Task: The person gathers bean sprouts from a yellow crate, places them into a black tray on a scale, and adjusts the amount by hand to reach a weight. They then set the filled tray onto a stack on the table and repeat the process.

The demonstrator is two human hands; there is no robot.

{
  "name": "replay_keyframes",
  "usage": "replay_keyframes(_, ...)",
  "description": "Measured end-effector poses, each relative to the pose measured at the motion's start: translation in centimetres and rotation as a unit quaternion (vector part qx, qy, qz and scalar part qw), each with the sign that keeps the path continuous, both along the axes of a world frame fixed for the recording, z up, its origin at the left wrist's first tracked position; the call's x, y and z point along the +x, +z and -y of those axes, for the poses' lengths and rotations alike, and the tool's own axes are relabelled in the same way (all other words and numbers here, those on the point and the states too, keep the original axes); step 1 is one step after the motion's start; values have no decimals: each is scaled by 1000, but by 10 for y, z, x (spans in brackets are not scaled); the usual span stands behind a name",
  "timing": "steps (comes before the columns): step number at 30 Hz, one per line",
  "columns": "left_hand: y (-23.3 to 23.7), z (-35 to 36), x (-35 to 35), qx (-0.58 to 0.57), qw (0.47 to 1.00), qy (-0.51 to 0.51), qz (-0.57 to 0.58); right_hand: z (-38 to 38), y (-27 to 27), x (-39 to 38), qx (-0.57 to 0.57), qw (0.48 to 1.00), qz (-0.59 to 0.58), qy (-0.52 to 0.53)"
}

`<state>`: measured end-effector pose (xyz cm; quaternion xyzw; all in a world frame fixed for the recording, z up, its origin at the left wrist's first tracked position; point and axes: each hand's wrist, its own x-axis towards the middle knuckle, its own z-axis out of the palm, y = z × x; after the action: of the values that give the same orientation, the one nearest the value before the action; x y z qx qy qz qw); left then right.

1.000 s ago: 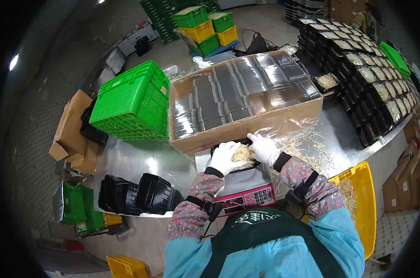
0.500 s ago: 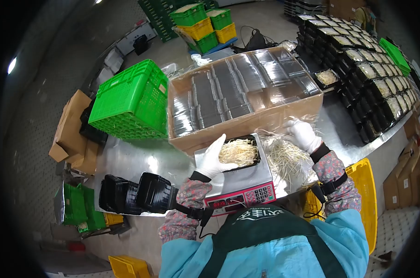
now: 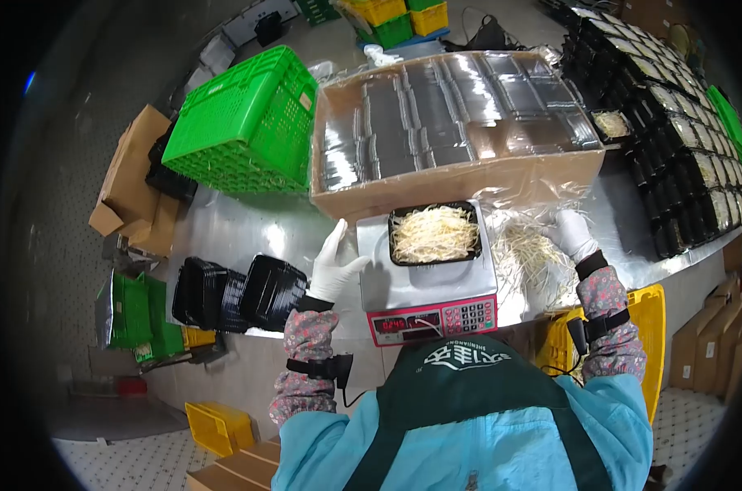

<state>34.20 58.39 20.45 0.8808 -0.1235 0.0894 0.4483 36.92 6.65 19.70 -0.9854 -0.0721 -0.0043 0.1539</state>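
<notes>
A black plastic tray filled with pale bean sprouts (image 3: 433,234) rests on the steel plate of a digital scale (image 3: 433,286), whose red-framed panel shows lit digits. To the left of the scale plate, my left hand (image 3: 332,266), in a white glove, is open, thumb and fingers apart, not touching the tray. Loose bean sprouts (image 3: 528,255) lie heaped on the table right of the scale. At the right edge of that heap is my gloved right hand (image 3: 574,236), fingers loosely bent and apart; no clump shows in it.
Behind the scale stands a carton (image 3: 461,184) packed with clear plastic lids. Stacked black trays (image 3: 273,293) sit at the left, with a green crate (image 3: 240,123) beyond. Filled trays (image 3: 690,155) form a tall stack at the right. A yellow crate (image 3: 651,344) stands below the table's right side.
My left hand has let go of the sprout tray and moved left, leaving the tray on the scale. My right hand has shifted slightly right over the loose sprouts. The camera view has tilted.
</notes>
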Motion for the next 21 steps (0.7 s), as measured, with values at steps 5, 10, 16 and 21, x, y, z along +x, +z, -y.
replay_keyframes(5, 9, 3, -14, 78, 997, -10, -27, -28, 27, 0, 41, 996, 6, 73)
replay_keyframes(10, 1, 44, 24, 207, 968, -86, 116, -132, 65, 14, 187, 963, 80, 176)
replay_keyframes(16, -3, 91, 49, 248, 961, -114, 53, -188, 31, 28, 76, 953, 120, 268)
replay_keyframes(21, -4, 86, 46, 206, 971, -113, 45, -162, 36, 28, 173, 950, 102, 241)
